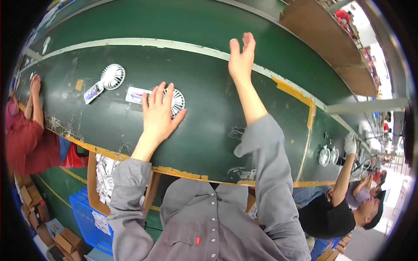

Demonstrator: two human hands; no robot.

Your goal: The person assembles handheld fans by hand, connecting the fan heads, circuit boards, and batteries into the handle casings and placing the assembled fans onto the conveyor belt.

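Note:
My left hand [157, 114] lies flat, fingers spread, on the dark green belt [209, 100], partly covering a small white handheld fan [177, 101] whose handle [136, 95] pokes out to the left. A second white fan [108, 80] lies further left, untouched. My right hand [241, 58] is stretched out toward the far side of the belt, fingers together and holding nothing, close to the pale tape line [174, 45]. Grey sleeves cover both of my arms.
A person in red [26, 139] leans on the belt at the left. At the right a person in black with a white glove [350, 144] handles more white fans [327, 155]. A blue crate [89, 217] and cardboard boxes sit below the belt's yellow-taped edge.

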